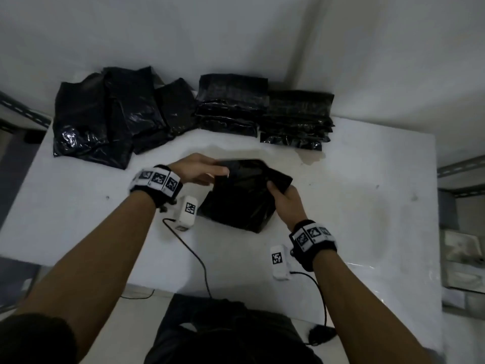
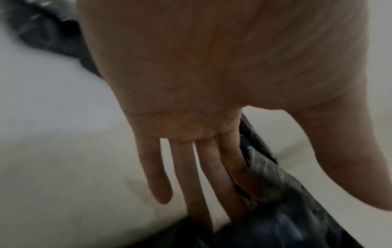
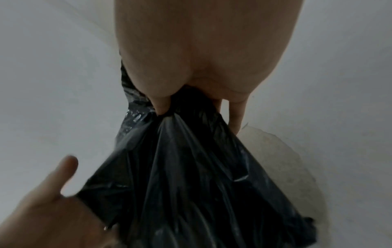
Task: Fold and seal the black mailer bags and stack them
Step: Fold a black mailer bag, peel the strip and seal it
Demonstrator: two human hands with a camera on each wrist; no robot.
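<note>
So the black mailer bag [image 1: 241, 195] is sitting about dead centre of the white desk [image 1: 367, 195], lower half flat on it and the top part lifted. The right hand [image 1: 287, 203] is at the bag's 2 o'clock corner – thumb and fingers [image 3: 236, 115] pinching a bunched wad of the plastic, pretty tight by the look of the wrist view. The left hand [image 1: 199, 168] comes in from 10 o'clock with its fingers [image 2: 186, 167] straight and slightly spread, tips touching the bag's top edge, not gripping anything.

Up at 12 o'clock along the wall there are two neat stacks of folded bags [image 1: 265, 114]. Over at 10 to 11 o'clock is a looser pile of bags [image 1: 110, 114] – overlapping, glossy, kind of slumped against the wall. Both hands are well short of those.
</note>
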